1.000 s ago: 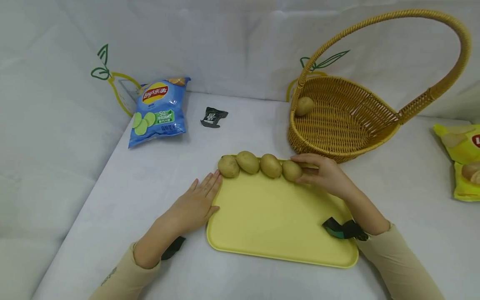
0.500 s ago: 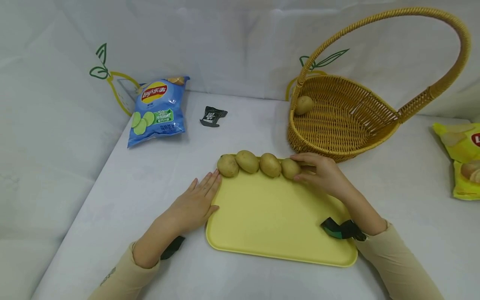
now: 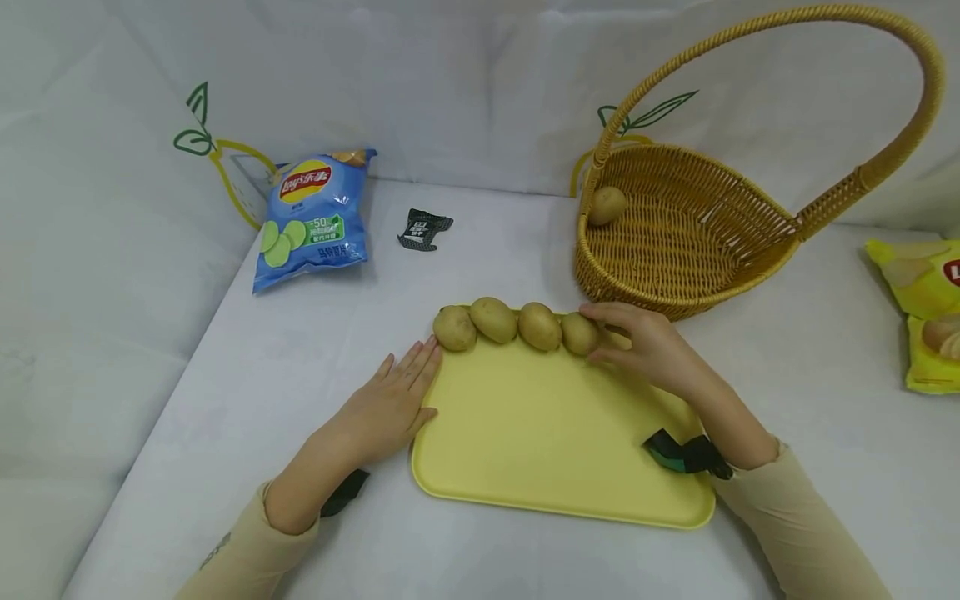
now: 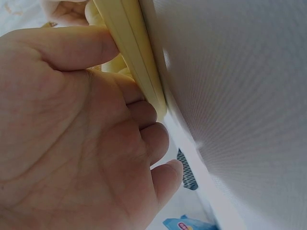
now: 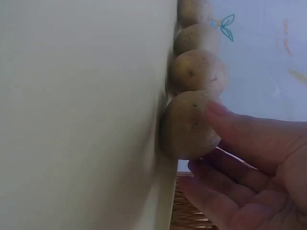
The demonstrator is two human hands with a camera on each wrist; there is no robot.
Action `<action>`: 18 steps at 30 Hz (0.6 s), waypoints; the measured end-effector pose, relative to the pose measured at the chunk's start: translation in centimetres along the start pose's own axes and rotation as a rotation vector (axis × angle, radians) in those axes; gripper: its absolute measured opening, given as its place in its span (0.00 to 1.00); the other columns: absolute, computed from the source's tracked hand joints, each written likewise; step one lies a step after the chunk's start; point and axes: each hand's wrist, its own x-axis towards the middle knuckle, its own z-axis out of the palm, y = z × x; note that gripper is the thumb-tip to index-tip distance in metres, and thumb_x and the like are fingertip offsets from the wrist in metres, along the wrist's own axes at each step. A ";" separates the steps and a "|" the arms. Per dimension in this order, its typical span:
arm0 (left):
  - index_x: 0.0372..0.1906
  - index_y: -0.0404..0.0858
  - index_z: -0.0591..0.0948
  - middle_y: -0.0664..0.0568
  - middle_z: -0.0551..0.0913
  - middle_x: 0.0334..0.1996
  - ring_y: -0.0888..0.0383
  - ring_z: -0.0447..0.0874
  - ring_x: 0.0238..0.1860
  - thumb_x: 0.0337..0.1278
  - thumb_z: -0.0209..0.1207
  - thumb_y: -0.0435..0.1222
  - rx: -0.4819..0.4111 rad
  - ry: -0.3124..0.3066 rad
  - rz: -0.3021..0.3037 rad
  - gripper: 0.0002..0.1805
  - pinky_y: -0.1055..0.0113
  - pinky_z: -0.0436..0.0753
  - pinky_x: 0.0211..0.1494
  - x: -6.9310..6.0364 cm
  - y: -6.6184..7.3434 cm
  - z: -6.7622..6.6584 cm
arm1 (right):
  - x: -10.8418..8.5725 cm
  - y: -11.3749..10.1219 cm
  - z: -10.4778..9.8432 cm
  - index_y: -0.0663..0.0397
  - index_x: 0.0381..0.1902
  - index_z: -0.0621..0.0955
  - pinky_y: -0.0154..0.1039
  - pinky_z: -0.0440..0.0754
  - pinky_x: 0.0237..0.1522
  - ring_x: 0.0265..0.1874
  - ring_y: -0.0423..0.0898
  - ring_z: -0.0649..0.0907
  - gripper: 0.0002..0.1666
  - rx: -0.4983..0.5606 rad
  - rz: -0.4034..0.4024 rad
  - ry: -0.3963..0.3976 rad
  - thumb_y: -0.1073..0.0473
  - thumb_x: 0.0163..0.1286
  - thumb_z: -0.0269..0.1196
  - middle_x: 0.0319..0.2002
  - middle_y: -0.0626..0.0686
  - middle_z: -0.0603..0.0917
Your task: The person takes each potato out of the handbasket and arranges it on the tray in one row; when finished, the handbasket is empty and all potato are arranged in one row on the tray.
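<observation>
A row of potatoes lies along the far edge of a yellow tray (image 3: 558,433). My right hand (image 3: 648,346) pinches the rightmost potato (image 3: 580,334) between thumb and fingers. In the right wrist view the thumb (image 5: 249,136) presses on the near side of that potato (image 5: 189,127), fingers curled behind it. My left hand (image 3: 386,408) lies with straight fingers against the tray's left edge. In the left wrist view its palm (image 4: 81,143) faces the camera, thumb and fingertips at the tray rim (image 4: 132,48). The leftmost potato (image 3: 454,327) sits just beyond the fingertips.
A wicker basket (image 3: 667,287) with a tall handle stands behind the tray at the right, one potato (image 3: 607,205) inside. A blue chip bag (image 3: 313,218) and a small black wrapper (image 3: 423,230) lie back left. A yellow chip bag (image 3: 930,312) is at the far right.
</observation>
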 end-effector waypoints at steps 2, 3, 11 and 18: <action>0.72 0.27 0.47 0.38 0.42 0.74 0.45 0.38 0.73 0.70 0.48 0.41 0.004 0.003 0.002 0.37 0.45 0.47 0.71 0.0 0.0 0.0 | -0.1 -0.3 -0.4 0.68 0.56 0.77 0.51 0.76 0.53 0.53 0.58 0.78 0.32 -0.015 -0.038 0.002 0.67 0.51 0.72 0.53 0.62 0.79; 0.72 0.27 0.46 0.38 0.42 0.74 0.45 0.38 0.73 0.70 0.48 0.41 0.004 0.003 0.002 0.37 0.45 0.47 0.71 0.0 -0.1 0.0 | -0.1 -0.3 -0.6 0.68 0.56 0.77 0.50 0.76 0.52 0.53 0.57 0.78 0.32 0.002 -0.058 0.001 0.68 0.51 0.72 0.53 0.62 0.79; 0.72 0.27 0.47 0.38 0.42 0.74 0.45 0.38 0.73 0.70 0.48 0.41 0.005 0.000 -0.001 0.37 0.45 0.47 0.71 -0.1 -0.1 -0.1 | 0.2 -0.8 -3.7 0.67 0.56 0.77 0.31 0.77 0.51 0.54 0.40 0.78 0.27 0.396 -0.132 0.016 0.77 0.57 0.64 0.54 0.54 0.80; 0.72 0.27 0.46 0.39 0.42 0.74 0.45 0.38 0.73 0.70 0.48 0.42 0.006 -0.005 -0.001 0.37 0.45 0.46 0.71 0.0 -0.1 0.0 | 1.9 -1.2 -6.9 0.62 0.52 0.81 0.26 0.80 0.39 0.44 0.39 0.83 0.20 0.409 -0.014 0.176 0.74 0.60 0.63 0.49 0.50 0.83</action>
